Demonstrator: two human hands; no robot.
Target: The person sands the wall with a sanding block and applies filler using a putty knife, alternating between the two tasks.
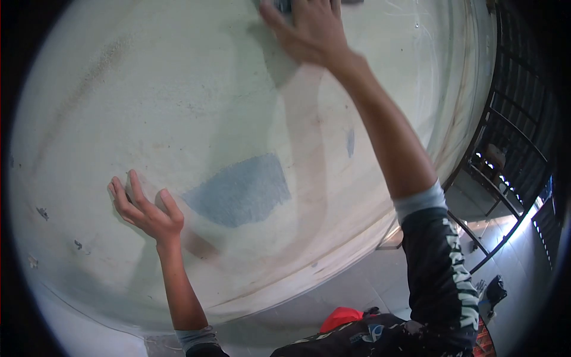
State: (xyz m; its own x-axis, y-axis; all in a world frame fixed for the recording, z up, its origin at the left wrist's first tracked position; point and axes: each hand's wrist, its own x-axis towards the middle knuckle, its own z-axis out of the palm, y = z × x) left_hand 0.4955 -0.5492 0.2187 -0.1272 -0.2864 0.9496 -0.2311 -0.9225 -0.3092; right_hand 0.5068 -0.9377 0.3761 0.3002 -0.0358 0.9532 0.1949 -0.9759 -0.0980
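A large, curved, pale green panel (196,113) fills most of the view, with a blue-grey patch (244,193) in its lower middle. My left hand (148,208) rests against the panel just left of that patch, fingers spread and holding nothing. At the top edge, my right hand (312,33) presses on a dark flat block (284,5) against the panel. The fingertips and most of the block are cut off by the frame, so its exact kind does not show.
A dark metal frame (505,184) stands at the right, beside the panel's edge. Grey floor tiles (351,282) show below. Something red (341,319) lies at the bottom near my body, and a black item (495,290) is on the floor at the lower right.
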